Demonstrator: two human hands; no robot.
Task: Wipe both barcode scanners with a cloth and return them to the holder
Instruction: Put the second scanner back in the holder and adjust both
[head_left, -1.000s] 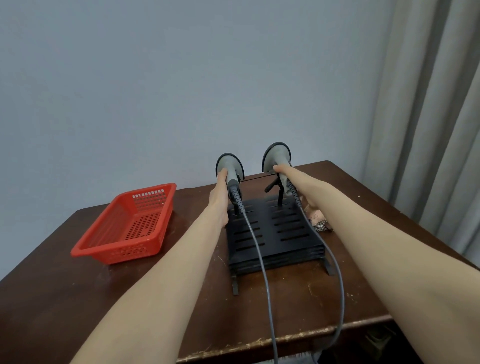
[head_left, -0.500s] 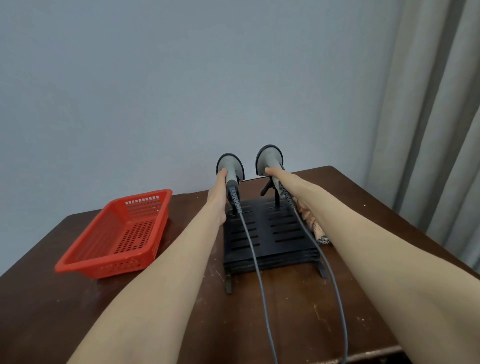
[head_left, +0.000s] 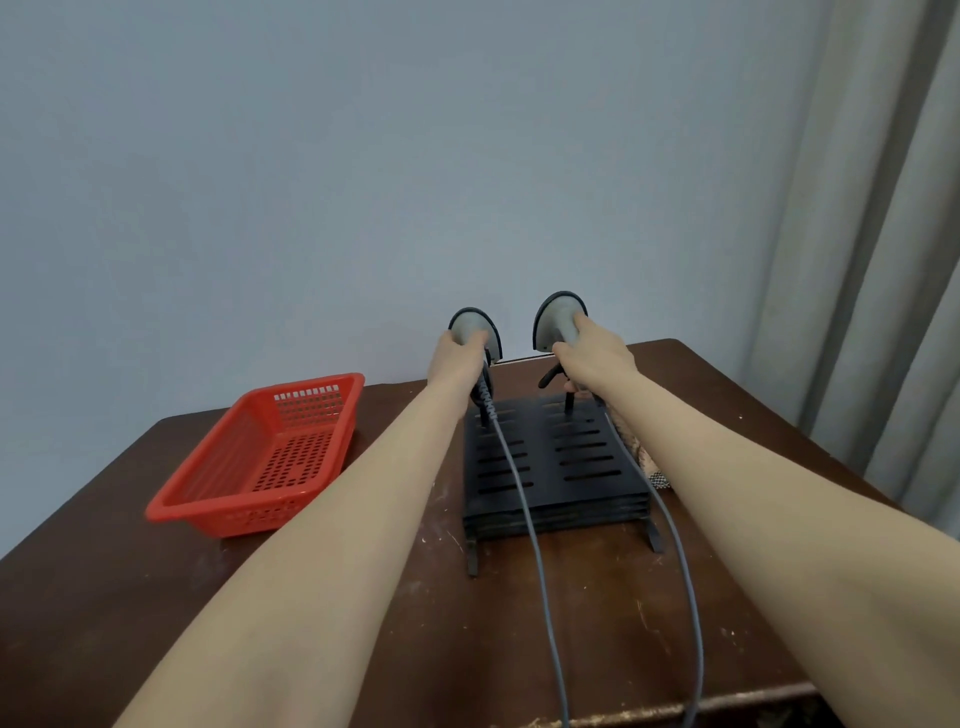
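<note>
Basically just starting. Brown table carries everything: black slotted holder at the middle-back, red basket to its left, well apart. Both scanners are at the holder's far end, heads up, facing away toward the wall. Judging from that, no wiping is done yet. The cloth lies bunched on the table just beside the holder's right edge, partly hidden by the R forearm, in neither hand. So left to do: lift out, wipe each, re-seat both.

L scanner looks seated on its post. R scanner is prob. raised a bit, since a bare black prong shows below the hand, but can't be sure. Scanners: grey bodies w/ a dark rim round a flared head, ribbed strain relief at the base, grey cables trailing to the near table edge.

L hand wraps the L scanner's neck, fingers curled round it. R hand grips the R scanner's handle likewise, fingertips hidden on the far side.
</note>
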